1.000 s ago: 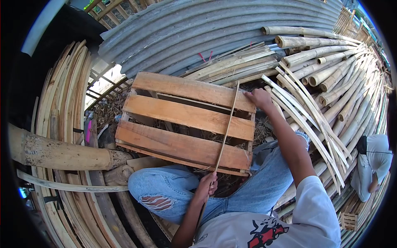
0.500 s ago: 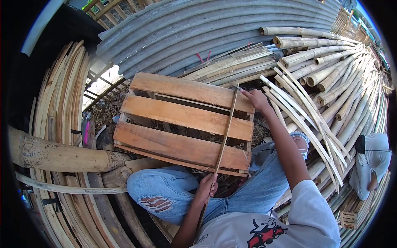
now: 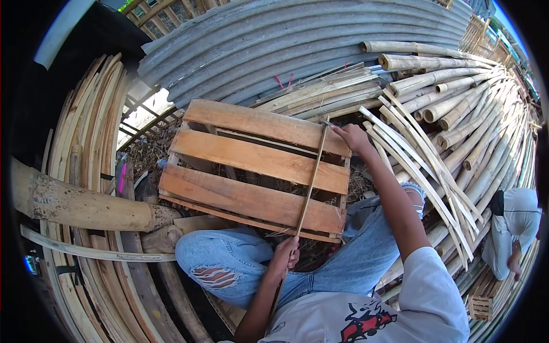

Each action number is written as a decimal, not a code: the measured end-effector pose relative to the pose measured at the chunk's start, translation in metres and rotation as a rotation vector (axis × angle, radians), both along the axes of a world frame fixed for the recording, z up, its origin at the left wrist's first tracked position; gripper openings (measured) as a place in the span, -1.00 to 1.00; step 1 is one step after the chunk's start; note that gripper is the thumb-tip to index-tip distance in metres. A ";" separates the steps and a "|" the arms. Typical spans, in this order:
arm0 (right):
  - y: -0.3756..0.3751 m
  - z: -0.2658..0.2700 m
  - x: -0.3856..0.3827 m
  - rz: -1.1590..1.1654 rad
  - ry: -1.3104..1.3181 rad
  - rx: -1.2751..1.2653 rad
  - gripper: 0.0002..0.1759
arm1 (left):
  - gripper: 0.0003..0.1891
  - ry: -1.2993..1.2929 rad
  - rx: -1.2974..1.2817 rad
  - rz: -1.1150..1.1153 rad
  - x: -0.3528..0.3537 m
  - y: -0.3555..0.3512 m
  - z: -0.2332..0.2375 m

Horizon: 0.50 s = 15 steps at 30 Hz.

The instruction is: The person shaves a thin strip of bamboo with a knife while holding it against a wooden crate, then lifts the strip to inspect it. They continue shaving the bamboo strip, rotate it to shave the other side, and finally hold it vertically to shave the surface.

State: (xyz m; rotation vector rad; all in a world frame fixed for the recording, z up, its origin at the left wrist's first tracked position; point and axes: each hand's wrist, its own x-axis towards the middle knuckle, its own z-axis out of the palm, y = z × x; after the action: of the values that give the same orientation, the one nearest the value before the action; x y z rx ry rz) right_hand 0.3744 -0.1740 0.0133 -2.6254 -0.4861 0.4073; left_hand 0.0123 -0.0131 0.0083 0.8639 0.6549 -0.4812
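A wooden slatted crate (image 3: pixel 257 154) lies in front of my bent legs, its three orange-brown boards facing up. Across its right part runs a long thin bamboo strip (image 3: pixel 309 191). My left hand (image 3: pixel 283 256) is wrapped round the strip near its lower end, just below the crate's near edge. At the strip's far end my right hand (image 3: pixel 350 137) is closed on a small tool (image 3: pixel 326 122), whose metal part touches the strip over the top board. Its handle is mostly hidden in my fingers.
Thick bamboo poles (image 3: pixel 423 60) and split strips (image 3: pixel 426 160) are piled to the right. Corrugated sheeting (image 3: pixel 257 46) stands behind. Long slats (image 3: pixel 86 131) and a thick bamboo pole (image 3: pixel 86 206) lie left. A bent-over person (image 3: pixel 517 217) is at far right.
My left hand has moved slightly up along with the strip. My right hand has shifted slightly down and left. The person at far right has moved an arm lower.
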 end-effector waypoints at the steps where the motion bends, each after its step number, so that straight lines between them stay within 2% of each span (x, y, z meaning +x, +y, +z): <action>1: 0.000 -0.004 0.001 0.003 -0.002 -0.002 -0.29 | -0.64 0.005 0.043 -0.001 0.000 -0.002 0.002; 3: 0.002 -0.011 0.000 0.049 -0.003 0.003 -0.26 | -0.64 0.011 0.090 -0.006 0.000 -0.002 0.002; 4: 0.008 -0.017 -0.008 0.248 -0.120 0.003 -0.27 | -0.64 0.012 0.048 -0.005 0.000 0.001 0.000; 7: 0.011 -0.004 -0.012 0.206 0.007 -0.028 -0.27 | -0.64 0.024 0.009 0.005 0.006 0.000 0.000; 8: 0.013 -0.020 -0.010 0.220 -0.152 -0.018 -0.28 | -0.64 0.033 0.014 0.020 0.012 -0.001 -0.001; 11: 0.011 -0.017 -0.008 0.095 -0.133 -0.045 -0.29 | -0.63 -0.029 0.084 0.011 0.021 -0.004 -0.010; 15: 0.004 -0.020 0.000 0.079 -0.174 -0.100 -0.36 | -0.63 -0.056 0.209 -0.001 0.029 -0.009 -0.013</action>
State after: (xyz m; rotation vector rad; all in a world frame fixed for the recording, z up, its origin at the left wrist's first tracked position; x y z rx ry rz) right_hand 0.3745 -0.1697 -0.0062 -2.7593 -0.6431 0.2343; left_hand 0.0409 -0.0222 -0.0043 1.0714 0.6607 -0.3924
